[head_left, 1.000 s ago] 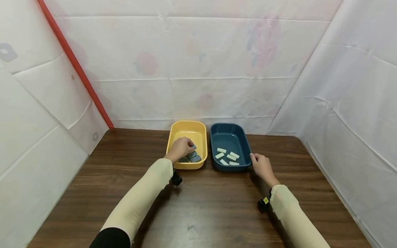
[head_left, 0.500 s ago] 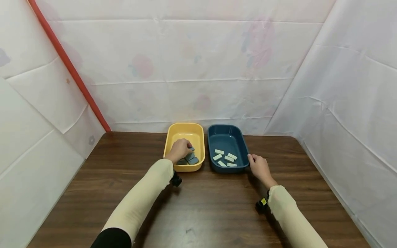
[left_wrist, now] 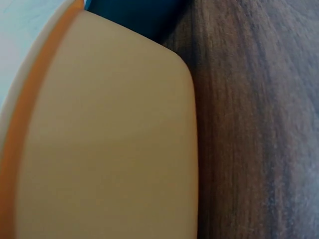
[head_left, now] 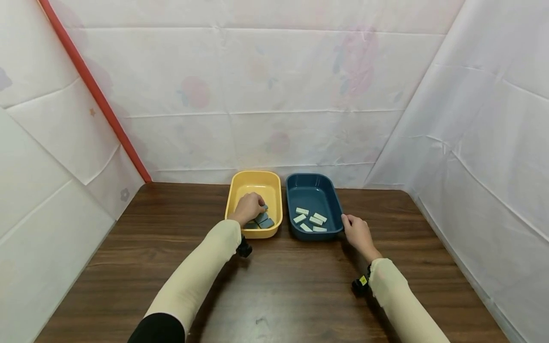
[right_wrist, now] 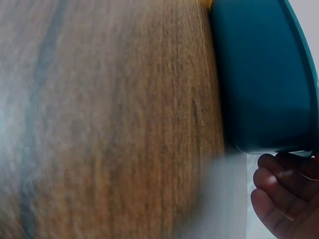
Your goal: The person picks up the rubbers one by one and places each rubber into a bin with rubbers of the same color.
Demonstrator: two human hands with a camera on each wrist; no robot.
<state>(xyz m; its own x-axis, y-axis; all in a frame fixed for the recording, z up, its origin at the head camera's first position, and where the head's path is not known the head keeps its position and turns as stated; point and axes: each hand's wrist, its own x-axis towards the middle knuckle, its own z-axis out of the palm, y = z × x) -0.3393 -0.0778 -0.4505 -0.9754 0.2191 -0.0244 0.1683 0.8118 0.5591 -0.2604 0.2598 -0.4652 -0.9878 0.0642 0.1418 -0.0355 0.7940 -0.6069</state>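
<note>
My left hand (head_left: 249, 207) reaches into the yellow tray (head_left: 233, 190), its fingers curled down over a small blue-grey tile (head_left: 265, 207) that it pinches near the fingertips. More flat blue-grey tiles (head_left: 267, 223) lie at the near end of that tray, partly hidden by the hand. My right hand (head_left: 359, 235) grips the near right corner of the dark blue tray (head_left: 315, 183). In the right wrist view, curled fingers (right_wrist: 269, 181) sit against this tray's outer end. Several small cream rectangular blocks (head_left: 316, 220) are spread over its near half.
Both trays stand side by side with a narrow gap, near the back edge of the dark wooden table (head_left: 274, 295). A white patterned sheet (head_left: 274, 95) hangs behind and at both sides. A red pole (head_left: 94, 90) slants down at the left.
The head view has shifted slightly, moving the whole scene a little left and down. Both hands keep nearly the same places at their trays.
</note>
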